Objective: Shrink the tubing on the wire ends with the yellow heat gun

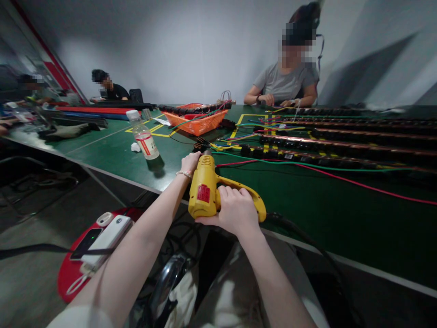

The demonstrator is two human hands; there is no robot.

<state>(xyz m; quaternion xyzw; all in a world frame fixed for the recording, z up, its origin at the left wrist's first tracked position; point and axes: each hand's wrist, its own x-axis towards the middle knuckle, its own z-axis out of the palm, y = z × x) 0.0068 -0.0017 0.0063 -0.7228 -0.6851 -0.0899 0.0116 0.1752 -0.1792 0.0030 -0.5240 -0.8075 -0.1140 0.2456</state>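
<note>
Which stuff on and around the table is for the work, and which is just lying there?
Probably for the work:
- yellow heat gun, being held
- coloured wires
- long dark bars
- orange basket, with a similar bar across it

Probably just lying about:
- bottle
- crumpled white scrap
- white gadget on the red seat

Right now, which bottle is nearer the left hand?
The bottle beside the white scrap; the other bottle, at the picture's far left, is farther off.

Yellow heat gun (207, 181), nozzle forward
</note>
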